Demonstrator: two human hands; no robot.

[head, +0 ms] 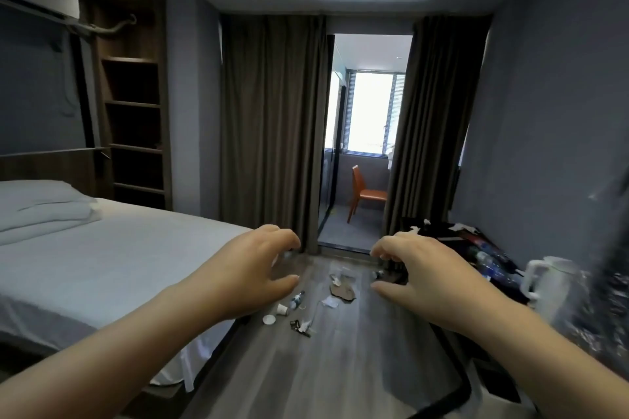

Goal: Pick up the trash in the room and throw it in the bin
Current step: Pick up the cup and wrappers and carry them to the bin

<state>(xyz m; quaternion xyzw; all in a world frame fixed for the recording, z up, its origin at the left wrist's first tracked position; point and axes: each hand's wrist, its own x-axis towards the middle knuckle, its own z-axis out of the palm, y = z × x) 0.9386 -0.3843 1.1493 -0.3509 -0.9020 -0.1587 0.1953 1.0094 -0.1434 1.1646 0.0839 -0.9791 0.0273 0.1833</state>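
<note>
Several pieces of trash lie on the grey wood floor ahead: a small plastic bottle (296,299), a white paper cup (282,309) on its side, a white lid (269,319), a dark wrapper (299,327), a piece of brown cardboard (343,291) and crumpled white paper (330,301). My left hand (253,269) and my right hand (422,272) are stretched out in front of me, well above the trash, fingers curled and apart, holding nothing. No bin is clearly visible.
A white bed (102,258) fills the left. A dark side table (476,248) on the right carries bottles, paper and a white kettle (548,286). Brown curtains (272,129) flank a doorway to a balcony with an orange chair (366,192).
</note>
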